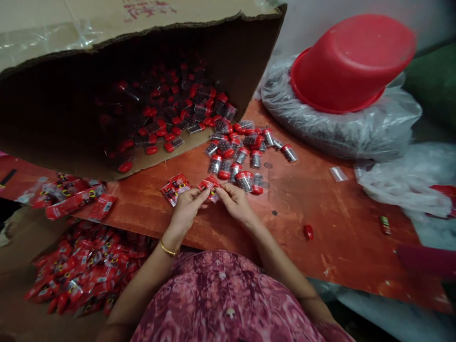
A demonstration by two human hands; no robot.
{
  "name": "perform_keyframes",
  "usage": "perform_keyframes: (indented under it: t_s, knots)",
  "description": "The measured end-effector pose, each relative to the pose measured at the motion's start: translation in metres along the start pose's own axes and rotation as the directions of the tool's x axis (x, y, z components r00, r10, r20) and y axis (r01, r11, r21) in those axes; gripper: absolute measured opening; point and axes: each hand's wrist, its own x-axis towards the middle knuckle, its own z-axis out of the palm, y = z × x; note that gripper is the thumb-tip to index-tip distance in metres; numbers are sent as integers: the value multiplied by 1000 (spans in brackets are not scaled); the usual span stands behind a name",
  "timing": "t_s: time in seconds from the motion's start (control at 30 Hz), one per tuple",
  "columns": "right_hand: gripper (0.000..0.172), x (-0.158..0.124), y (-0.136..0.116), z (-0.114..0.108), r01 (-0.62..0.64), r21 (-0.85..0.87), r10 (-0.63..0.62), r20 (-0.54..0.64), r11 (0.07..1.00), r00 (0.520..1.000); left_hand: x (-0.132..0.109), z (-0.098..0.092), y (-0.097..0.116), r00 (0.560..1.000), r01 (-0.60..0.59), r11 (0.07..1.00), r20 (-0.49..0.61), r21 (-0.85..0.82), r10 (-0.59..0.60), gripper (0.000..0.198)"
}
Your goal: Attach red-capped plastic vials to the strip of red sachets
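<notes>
Between my fingertips is a small red printed packet (pixel 210 183), pinched from both sides over the table. My left hand (pixel 190 202), with a gold bangle at the wrist, is closed on its left edge. On the other edge my right hand (pixel 235 199) is closed too, thumb and finger together. Beside my left hand lies a stack of red printed packets (pixel 176 186). Just beyond my hands sits a loose pile of small clear containers with red caps (pixel 225 147), filled with dark beads or pellets. What the pinched packet holds is hidden.
A big cardboard box (pixel 142 16) lies on its side, spilling more red-capped containers. Filled red packets (pixel 81 270) heap in a carton below left; others (pixel 76 194) lie at the table's left. A red tub (pixel 352 61) rests upside down on a plastic bag (pixel 331 128).
</notes>
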Motion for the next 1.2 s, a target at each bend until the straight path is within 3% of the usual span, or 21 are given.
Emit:
perform_keyframes:
  t_s: [0.1,0.2,0.27,0.33,0.43,0.5,0.57,0.7,0.8,0.97,1.1,1.2]
  knots:
    - [33,-5,2,-19,26,-372,-79,-129,928,988,3,-2,4,995,6,999,-96,-35,-10,42]
    - [45,-12,13,-38,-62,-728,-122,-198,683,973,5,-1,7,987,73,983,-128,-166,-95,43]
    - [43,-16,24,-46,-126,-814,-84,-210,567,974,5,0,9,983,132,962,-95,-238,-158,43]
    - [34,-20,32,-50,-154,-813,-62,-227,561,972,4,0,9,979,170,945,-58,-279,-193,41]
    - [32,-27,29,-51,-130,-652,-50,-250,747,967,0,0,8,976,198,930,-22,-310,-215,36]
    - [31,-35,16,-49,-117,-402,21,-236,908,972,-2,0,8,977,198,930,-9,-309,-211,35]
    - [29,-44,0,-47,-152,-102,132,-178,983,975,-4,0,8,982,177,939,-10,-294,-189,35]
    - [26,-58,-23,-40,-280,336,299,-6,899,954,-7,3,8,989,136,949,-22,-284,-148,36]
    - [26,-59,-26,-35,-348,478,366,59,807,929,-11,5,8,991,128,960,1,-248,-131,36]
    - [28,-54,-27,-30,-415,503,411,126,758,903,-14,1,5,997,63,988,41,-141,-57,40]
    - [28,-53,-29,-26,-377,450,405,35,810,913,-14,-2,2,999,-7,999,40,-49,9,40]
    - [31,-51,-28,-20,-371,425,394,37,825,918,-16,1,3,999,-9,994,32,-109,13,41]
